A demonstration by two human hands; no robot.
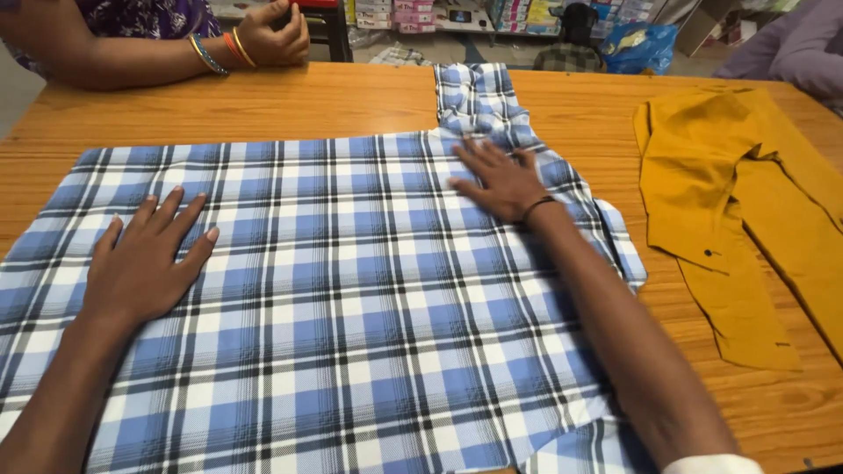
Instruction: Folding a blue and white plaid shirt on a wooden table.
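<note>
Blue-and-white plaid shirt (351, 298) spread flat over the near and middle part of the wooden table (263, 110), one sleeve bunched toward the far edge. Left hand (145, 259) lies palm down on the shirt's left part, fingers spread wide, gripping nothing. Right hand (500, 180) also flat and open, pressed on the cloth near the collar end at the far right, dark band on the wrist, nothing grasped. Mustard-yellow garment (729, 211) lies on the table to the right, just beside the shirt, not touching. Far left, another person's hands (268, 35) with bangles rest clasped on the table edge.
</note>
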